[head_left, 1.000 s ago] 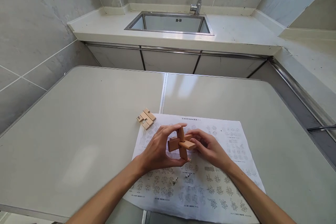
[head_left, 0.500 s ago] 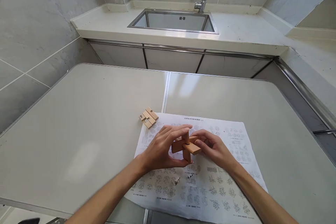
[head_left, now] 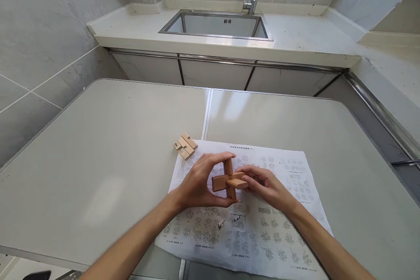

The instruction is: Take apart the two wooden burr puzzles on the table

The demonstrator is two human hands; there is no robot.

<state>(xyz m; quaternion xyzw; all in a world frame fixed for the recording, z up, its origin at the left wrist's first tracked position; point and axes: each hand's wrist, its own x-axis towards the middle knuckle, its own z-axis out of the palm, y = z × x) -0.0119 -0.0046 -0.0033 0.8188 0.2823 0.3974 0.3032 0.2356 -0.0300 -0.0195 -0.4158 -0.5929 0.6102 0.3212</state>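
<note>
A wooden burr puzzle (head_left: 223, 182), made of crossed interlocking bars, is held above the paper between my two hands. My left hand (head_left: 200, 183) grips the upright bar, fingertips on its top and thumb under its bottom end. From the other side, my right hand (head_left: 264, 186) pinches the right end of a crossing bar; its lower fingers are partly hidden. Beneath the hands lies a printed instruction sheet (head_left: 288, 210) with small line drawings and two torn spots. Flat wooden puzzle pieces (head_left: 185, 146), one marked 3, sit together at the sheet's upper left corner.
The pale folding table (head_left: 138, 122) has a seam down its middle. Beyond its far edge stands a counter (head_left: 295, 43) with a sink (head_left: 213, 24) and a faucet (head_left: 252, 4). A tiled wall (head_left: 42, 30) rises at the left.
The burr puzzle has shifted slightly left and turned, so its bars show from a different angle. Both hands keep their hold on it.
</note>
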